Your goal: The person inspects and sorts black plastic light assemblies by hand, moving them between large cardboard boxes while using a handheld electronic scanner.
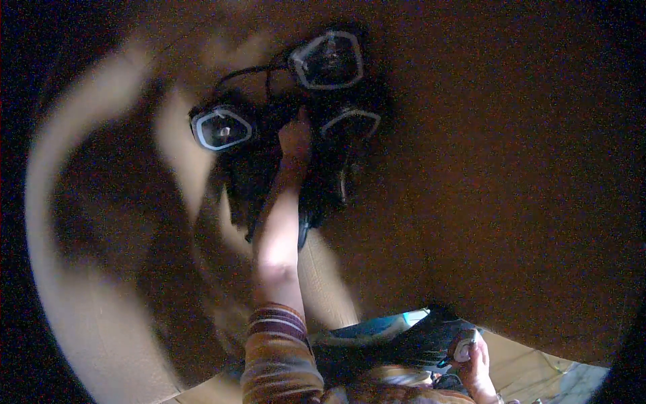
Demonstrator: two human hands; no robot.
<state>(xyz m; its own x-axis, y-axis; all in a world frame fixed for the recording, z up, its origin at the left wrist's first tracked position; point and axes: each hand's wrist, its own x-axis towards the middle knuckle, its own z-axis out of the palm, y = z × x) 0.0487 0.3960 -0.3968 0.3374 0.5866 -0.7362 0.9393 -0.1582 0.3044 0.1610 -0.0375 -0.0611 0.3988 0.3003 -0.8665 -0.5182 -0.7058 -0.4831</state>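
Note:
My left hand [294, 139] reaches far forward among a cluster of dark things, its fingers curled and partly lost in shadow; what they hold is hidden. Around it are black lamp-like units with pale many-sided rims: one unit [225, 130] to its left, another unit [330, 60] beyond it, and a third unit [351, 124] close by on the right. A thin black cable [245, 71] curves between the left and far units. Low at the right, near my lap, my right hand [476, 367] is closed around a small whitish, roundish object [463, 350].
Broad brown, cardboard-like surfaces [498, 202] surround the dark units, with a curved edge at the lower right. Bright patches of light [87, 310] fall on the left side. Dark blue clothing [377, 347] and a pale floor [531, 363] show below.

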